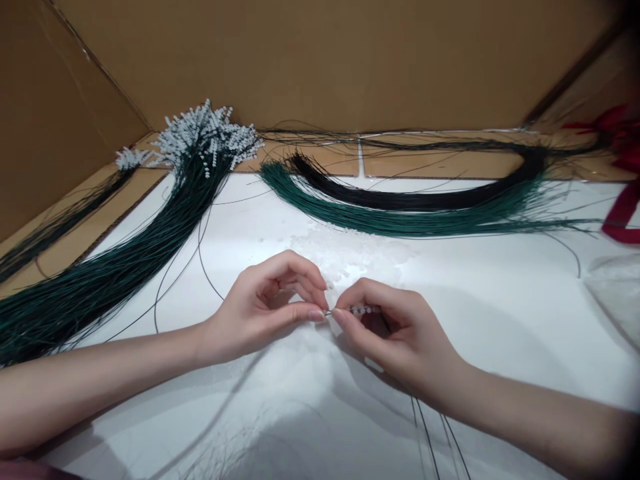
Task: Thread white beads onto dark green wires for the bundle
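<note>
My left hand (273, 300) and my right hand (390, 327) meet fingertip to fingertip over the white surface. Each pinches the same thin dark wire (329, 313) between thumb and forefinger. Small whitish beads (363, 309) sit in a row on the wire, partly hidden inside my right hand. Dark wire ends (425, 427) come out below my right wrist and run toward the front edge of view. Loose white beads (345, 257) lie scattered just behind my fingers.
At the left lies a thick bundle of green wires (150, 247) topped with white beads (205, 133), beside a thinner bundle (65, 213). Green wires (400, 220) and black wires (415, 198) curve across the back. Red ribbon (623, 210) and a clear bag (617, 287) are at right; cardboard walls (320, 60) stand behind.
</note>
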